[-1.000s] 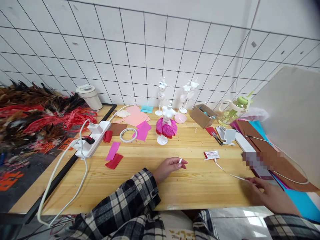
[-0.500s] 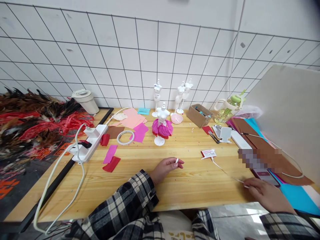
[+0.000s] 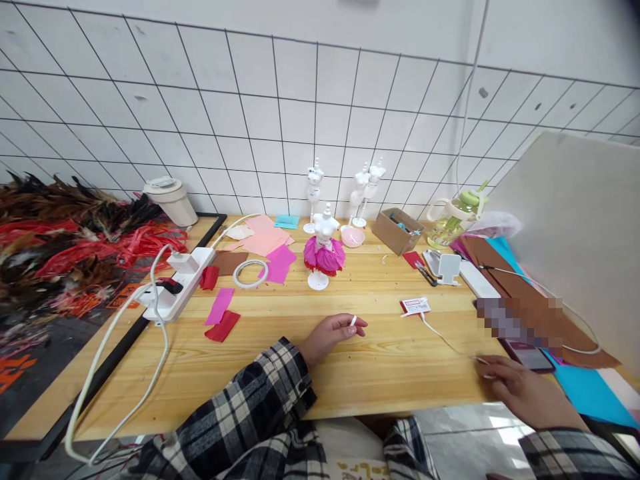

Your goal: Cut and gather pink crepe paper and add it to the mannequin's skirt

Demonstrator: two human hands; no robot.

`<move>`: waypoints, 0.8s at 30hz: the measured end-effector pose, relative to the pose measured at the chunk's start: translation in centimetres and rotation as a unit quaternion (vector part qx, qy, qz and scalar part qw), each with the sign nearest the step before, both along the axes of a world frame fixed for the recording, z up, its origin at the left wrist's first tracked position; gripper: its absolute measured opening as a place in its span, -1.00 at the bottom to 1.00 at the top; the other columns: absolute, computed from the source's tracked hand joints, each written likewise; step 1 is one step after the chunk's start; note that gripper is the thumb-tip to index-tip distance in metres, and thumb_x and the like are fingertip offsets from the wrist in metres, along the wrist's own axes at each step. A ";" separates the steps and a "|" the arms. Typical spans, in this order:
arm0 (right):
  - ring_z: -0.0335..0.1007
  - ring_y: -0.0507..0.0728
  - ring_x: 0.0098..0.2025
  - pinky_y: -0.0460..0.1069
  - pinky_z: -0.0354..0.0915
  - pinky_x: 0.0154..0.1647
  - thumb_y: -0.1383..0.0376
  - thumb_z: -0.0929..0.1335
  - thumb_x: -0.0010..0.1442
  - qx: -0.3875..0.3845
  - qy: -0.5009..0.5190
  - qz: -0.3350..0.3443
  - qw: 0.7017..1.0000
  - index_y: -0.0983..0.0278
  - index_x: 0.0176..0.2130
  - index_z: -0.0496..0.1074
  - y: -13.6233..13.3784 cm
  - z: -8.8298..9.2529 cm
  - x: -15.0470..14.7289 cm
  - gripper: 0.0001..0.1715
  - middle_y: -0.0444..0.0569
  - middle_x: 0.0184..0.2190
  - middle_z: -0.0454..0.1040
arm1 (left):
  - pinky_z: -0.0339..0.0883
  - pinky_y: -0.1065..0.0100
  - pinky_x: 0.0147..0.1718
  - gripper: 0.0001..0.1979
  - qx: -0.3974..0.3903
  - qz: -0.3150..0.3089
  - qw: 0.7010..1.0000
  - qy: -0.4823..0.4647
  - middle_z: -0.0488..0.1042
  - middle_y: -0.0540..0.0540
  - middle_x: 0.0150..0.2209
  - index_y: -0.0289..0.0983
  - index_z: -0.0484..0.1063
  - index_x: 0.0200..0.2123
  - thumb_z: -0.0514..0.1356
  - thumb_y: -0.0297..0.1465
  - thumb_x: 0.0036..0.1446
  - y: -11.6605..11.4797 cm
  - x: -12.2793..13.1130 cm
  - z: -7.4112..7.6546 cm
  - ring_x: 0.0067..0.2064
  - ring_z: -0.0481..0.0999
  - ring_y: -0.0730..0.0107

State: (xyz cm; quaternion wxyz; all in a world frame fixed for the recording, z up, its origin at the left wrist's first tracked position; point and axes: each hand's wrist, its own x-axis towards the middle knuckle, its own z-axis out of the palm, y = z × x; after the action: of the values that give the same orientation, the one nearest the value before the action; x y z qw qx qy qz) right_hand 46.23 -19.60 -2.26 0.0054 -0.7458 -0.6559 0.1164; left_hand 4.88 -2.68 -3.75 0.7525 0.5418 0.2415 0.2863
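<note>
My left hand [image 3: 327, 337] hovers low at the table's middle, thumb and forefinger closed. A small white piece [image 3: 353, 321] shows at those fingertips; its kind is too small to tell. Farther right, my right hand [image 3: 520, 387] is closed, fingertips pinching the end of a thin white cord [image 3: 435, 329]. That cord runs left to a flat white card [image 3: 415, 306] with red print, where more of it is wound. Beyond my left hand stands a small white mannequin [image 3: 326, 227] in a magenta skirt [image 3: 324, 256] with a red lower edge.
Left lie a tape roll [image 3: 251, 274], coloured paper pieces [image 3: 221, 327] and a power strip [image 3: 183, 297] with white cables. Several bare mannequins [image 3: 314, 190], a pink bowl [image 3: 353, 237] and a cardboard box [image 3: 397, 231] stand behind. A phone [image 3: 527, 353] and a bottle [image 3: 453, 220] are right.
My right hand has shifted slightly left with the cord's end, and the cord slackens a little. My left hand stays in place.
</note>
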 end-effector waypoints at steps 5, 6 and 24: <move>0.46 0.24 0.05 0.09 0.43 0.01 -0.12 0.25 0.15 -0.015 0.005 -0.015 1.000 0.05 -0.15 0.59 -1.0 -1.0 0.0 -0.50 -0.14 0.10 0.46 | 0.17 0.22 0.02 -0.55 0.007 -0.005 1.000 0.000 0.55 -0.17 -0.19 -0.32 0.51 -0.10 0.28 -0.11 0.06 -0.1 0.1 0.3 -0.11 0.45 0.25; 0.47 0.24 0.04 0.09 0.45 -0.01 -0.14 0.24 0.16 -0.007 0.001 -0.019 1.000 0.06 -0.14 0.58 -1.1 -1.2 0.0 -0.47 -0.13 0.09 0.46 | 0.18 0.22 0.02 -0.55 0.009 -0.005 1.000 0.003 0.55 -0.17 -0.19 -0.32 0.51 -0.10 0.28 -0.10 0.06 -0.2 0.1 0.4 -0.11 0.45 0.25; 0.49 0.28 -0.17 0.20 0.39 -0.11 0.30 0.29 0.14 0.231 -0.165 0.194 0.939 0.10 0.03 0.50 -3.4 -1.2 -1.9 -0.54 0.10 -0.11 0.55 | 0.23 0.23 -0.07 -0.49 0.032 -0.036 0.998 0.042 0.52 -0.18 -0.19 -0.32 0.50 -0.10 0.28 -0.05 0.02 -0.8 0.1 1.7 -0.12 0.45 0.22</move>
State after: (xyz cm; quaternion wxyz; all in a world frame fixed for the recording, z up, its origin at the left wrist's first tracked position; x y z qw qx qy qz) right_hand 44.34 -22.96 -3.46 0.0470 -0.5912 -0.7882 -0.1642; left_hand 4.96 -3.53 -2.06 0.7338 0.5854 0.2437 0.2440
